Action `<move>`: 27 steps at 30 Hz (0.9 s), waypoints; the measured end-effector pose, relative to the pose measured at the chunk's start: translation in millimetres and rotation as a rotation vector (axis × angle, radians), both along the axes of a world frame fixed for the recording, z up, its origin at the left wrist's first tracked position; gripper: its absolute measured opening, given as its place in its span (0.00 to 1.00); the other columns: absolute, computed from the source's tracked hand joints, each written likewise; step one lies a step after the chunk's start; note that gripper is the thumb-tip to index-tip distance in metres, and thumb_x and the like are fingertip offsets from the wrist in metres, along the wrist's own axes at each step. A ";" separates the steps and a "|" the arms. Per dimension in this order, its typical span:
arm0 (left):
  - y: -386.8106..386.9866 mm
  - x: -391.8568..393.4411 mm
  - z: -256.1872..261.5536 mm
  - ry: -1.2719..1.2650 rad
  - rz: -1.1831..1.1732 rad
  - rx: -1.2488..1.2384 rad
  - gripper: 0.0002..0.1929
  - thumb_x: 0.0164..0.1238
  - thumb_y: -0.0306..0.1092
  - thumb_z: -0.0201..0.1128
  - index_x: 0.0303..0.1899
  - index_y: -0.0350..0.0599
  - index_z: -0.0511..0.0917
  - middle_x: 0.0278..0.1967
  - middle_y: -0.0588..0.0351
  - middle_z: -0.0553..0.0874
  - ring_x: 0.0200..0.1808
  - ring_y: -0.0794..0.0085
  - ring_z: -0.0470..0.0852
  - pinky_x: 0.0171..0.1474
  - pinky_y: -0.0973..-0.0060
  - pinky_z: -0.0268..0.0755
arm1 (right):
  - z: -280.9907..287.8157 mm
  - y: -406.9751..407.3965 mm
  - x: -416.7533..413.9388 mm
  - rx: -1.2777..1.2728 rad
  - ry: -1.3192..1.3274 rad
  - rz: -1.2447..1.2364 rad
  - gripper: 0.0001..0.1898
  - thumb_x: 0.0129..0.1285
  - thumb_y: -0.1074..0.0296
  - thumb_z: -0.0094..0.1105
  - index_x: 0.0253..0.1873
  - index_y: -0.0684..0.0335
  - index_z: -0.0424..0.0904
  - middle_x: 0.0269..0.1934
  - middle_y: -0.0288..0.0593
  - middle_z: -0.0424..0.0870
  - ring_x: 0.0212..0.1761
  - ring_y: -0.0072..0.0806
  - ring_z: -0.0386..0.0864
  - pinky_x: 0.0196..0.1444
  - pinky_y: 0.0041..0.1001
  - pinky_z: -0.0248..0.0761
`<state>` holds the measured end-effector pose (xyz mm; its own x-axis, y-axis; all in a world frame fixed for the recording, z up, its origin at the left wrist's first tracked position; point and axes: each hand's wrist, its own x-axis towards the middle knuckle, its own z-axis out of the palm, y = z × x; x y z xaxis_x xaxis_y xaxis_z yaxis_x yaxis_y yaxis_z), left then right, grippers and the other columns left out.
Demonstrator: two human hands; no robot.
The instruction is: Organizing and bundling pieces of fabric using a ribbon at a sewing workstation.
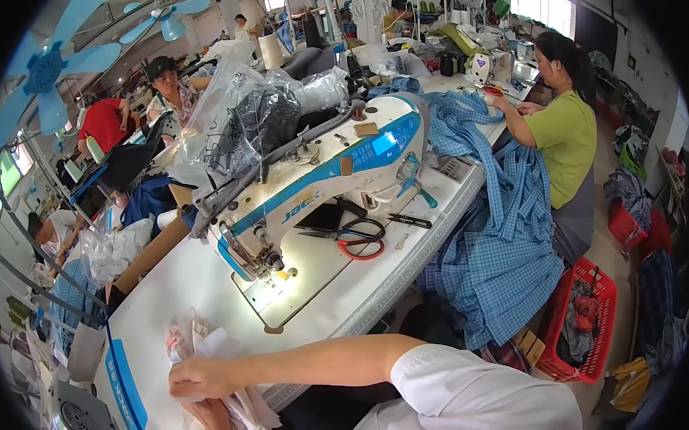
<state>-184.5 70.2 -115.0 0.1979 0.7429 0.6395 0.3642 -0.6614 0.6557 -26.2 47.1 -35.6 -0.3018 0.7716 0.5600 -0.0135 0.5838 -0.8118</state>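
A crumpled bundle of thin white and pale pink fabric (pixel 196 334) lies at the near left of the white sewing table (pixel 167 282). My right hand (pixel 204 377) reaches across from the right, its fingers curled on the bundle. Just below it, my left hand (pixel 210 417) is pressed against the same fabric, with its fingers hidden behind the right hand. More of the cloth (pixel 253 418) hangs over the table's front edge. Beyond the hands stands a Jack sewing machine (pixel 319 175), its needle area (pixel 278 280) lit.
Red-and-black handled scissors (pixel 361 246), thread snips (pixel 409 220) and a dark phone-like slab (pixel 319 217) lie beside the machine. Blue checked fabric (pixel 487 260) drapes down at right, near a co-worker (pixel 565 127). A red plastic basket (pixel 604 318) sits on the floor.
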 end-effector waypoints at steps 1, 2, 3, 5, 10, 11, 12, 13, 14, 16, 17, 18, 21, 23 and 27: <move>-6.0 5.3 12.6 0.058 -0.030 0.015 0.19 0.84 0.43 0.51 0.55 0.33 0.77 0.48 0.41 0.82 0.50 0.51 0.82 0.50 0.61 0.75 | -5.6 2.0 4.9 -0.003 -0.003 -0.006 0.17 0.75 0.56 0.56 0.42 0.67 0.83 0.43 0.53 0.86 0.50 0.48 0.84 0.54 0.41 0.75; -8.9 9.3 18.7 0.116 -0.061 0.031 0.18 0.84 0.42 0.52 0.54 0.33 0.77 0.47 0.41 0.82 0.47 0.51 0.82 0.48 0.62 0.75 | -11.5 3.9 10.3 -0.065 0.016 0.002 0.18 0.78 0.54 0.52 0.45 0.66 0.82 0.44 0.52 0.86 0.51 0.47 0.84 0.54 0.39 0.75; -8.9 7.2 18.8 0.116 -0.060 0.034 0.18 0.84 0.42 0.52 0.54 0.33 0.77 0.47 0.41 0.82 0.47 0.51 0.82 0.48 0.62 0.75 | -15.9 6.6 11.4 -0.121 0.038 0.018 0.20 0.81 0.52 0.49 0.48 0.65 0.82 0.45 0.51 0.87 0.51 0.46 0.84 0.55 0.38 0.75; -8.8 0.2 14.3 0.099 0.056 -0.067 0.10 0.81 0.31 0.54 0.47 0.31 0.78 0.42 0.43 0.80 0.47 0.55 0.78 0.47 0.62 0.70 | -24.2 11.0 9.8 -0.116 0.082 -0.003 0.19 0.81 0.54 0.48 0.49 0.64 0.82 0.45 0.50 0.87 0.51 0.46 0.85 0.55 0.38 0.75; -9.2 5.7 13.4 0.019 0.051 -0.042 0.10 0.80 0.29 0.52 0.48 0.30 0.77 0.44 0.43 0.80 0.45 0.52 0.77 0.47 0.60 0.70 | -23.3 18.6 17.8 -0.093 0.067 0.019 0.13 0.77 0.62 0.49 0.51 0.63 0.82 0.46 0.51 0.88 0.51 0.45 0.86 0.55 0.39 0.76; -7.9 4.0 11.4 0.022 0.047 -0.010 0.10 0.79 0.29 0.52 0.47 0.30 0.77 0.43 0.43 0.80 0.45 0.51 0.77 0.48 0.59 0.69 | -22.7 19.7 18.8 -0.081 -0.042 -0.032 0.12 0.74 0.65 0.51 0.50 0.63 0.83 0.45 0.51 0.89 0.50 0.46 0.86 0.55 0.39 0.76; -7.5 4.1 12.3 0.025 0.045 0.023 0.10 0.77 0.29 0.53 0.46 0.30 0.77 0.42 0.43 0.80 0.45 0.50 0.76 0.48 0.57 0.69 | -20.3 19.2 20.0 -0.068 -0.152 -0.081 0.11 0.71 0.68 0.52 0.50 0.63 0.83 0.45 0.51 0.89 0.49 0.47 0.86 0.55 0.40 0.76; -7.7 4.8 13.4 0.025 0.039 0.023 0.10 0.77 0.29 0.53 0.46 0.30 0.77 0.42 0.43 0.80 0.45 0.50 0.76 0.48 0.57 0.69 | -19.0 17.1 22.1 -0.068 -0.150 -0.087 0.11 0.71 0.68 0.52 0.50 0.63 0.83 0.45 0.51 0.89 0.49 0.47 0.86 0.55 0.40 0.76; -8.9 4.6 15.4 0.062 0.039 0.075 0.10 0.76 0.30 0.53 0.45 0.31 0.77 0.41 0.43 0.80 0.45 0.48 0.76 0.48 0.57 0.69 | -18.1 14.3 24.2 -0.054 -0.207 -0.101 0.11 0.68 0.70 0.53 0.48 0.64 0.84 0.44 0.50 0.90 0.51 0.46 0.87 0.54 0.39 0.77; -11.0 6.7 18.1 0.097 0.032 0.126 0.10 0.74 0.30 0.54 0.44 0.31 0.76 0.40 0.43 0.81 0.45 0.47 0.75 0.48 0.56 0.69 | -17.7 11.0 27.0 -0.043 -0.263 -0.121 0.11 0.65 0.71 0.55 0.46 0.66 0.86 0.42 0.50 0.91 0.52 0.46 0.87 0.53 0.38 0.77; -10.8 6.5 17.9 0.096 0.047 0.125 0.09 0.74 0.31 0.54 0.43 0.32 0.76 0.38 0.43 0.80 0.45 0.47 0.75 0.49 0.55 0.69 | -16.4 10.5 26.2 0.029 -0.322 -0.173 0.09 0.63 0.71 0.57 0.42 0.65 0.86 0.39 0.47 0.91 0.49 0.44 0.87 0.54 0.39 0.75; -10.3 7.1 17.4 0.094 0.059 0.122 0.09 0.73 0.31 0.54 0.42 0.32 0.76 0.37 0.43 0.80 0.45 0.47 0.74 0.49 0.55 0.69 | -16.4 10.1 26.7 0.099 -0.382 -0.226 0.08 0.61 0.70 0.59 0.39 0.64 0.87 0.36 0.44 0.91 0.45 0.42 0.88 0.54 0.40 0.74; -7.2 4.8 19.6 0.173 0.002 0.114 0.10 0.75 0.32 0.53 0.41 0.32 0.75 0.37 0.43 0.80 0.45 0.47 0.74 0.49 0.55 0.68 | -16.1 8.1 29.2 0.476 -0.670 -0.488 0.05 0.57 0.69 0.62 0.33 0.60 0.87 0.28 0.41 0.88 0.35 0.40 0.86 0.54 0.41 0.69; -5.4 5.7 17.6 0.160 0.007 0.104 0.10 0.76 0.33 0.52 0.40 0.33 0.75 0.36 0.43 0.80 0.45 0.47 0.74 0.49 0.55 0.68 | -14.8 8.0 34.8 0.552 -0.740 -0.564 0.04 0.55 0.67 0.63 0.31 0.58 0.86 0.26 0.41 0.87 0.31 0.39 0.85 0.54 0.41 0.67; 24.0 -33.0 -17.6 0.075 0.050 -0.094 0.16 0.81 0.38 0.49 0.43 0.32 0.77 0.40 0.44 0.79 0.44 0.53 0.76 0.47 0.59 0.71 | 8.3 -8.9 38.7 0.570 -0.931 -0.651 0.08 0.57 0.64 0.65 0.27 0.58 0.84 0.24 0.43 0.85 0.28 0.39 0.84 0.51 0.41 0.67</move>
<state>-217.6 94.1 -132.5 0.2041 0.8088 0.5515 0.4454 -0.5784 0.6834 12.5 38.2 -27.2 -0.4155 0.6455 0.6408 0.8441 0.5361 0.0073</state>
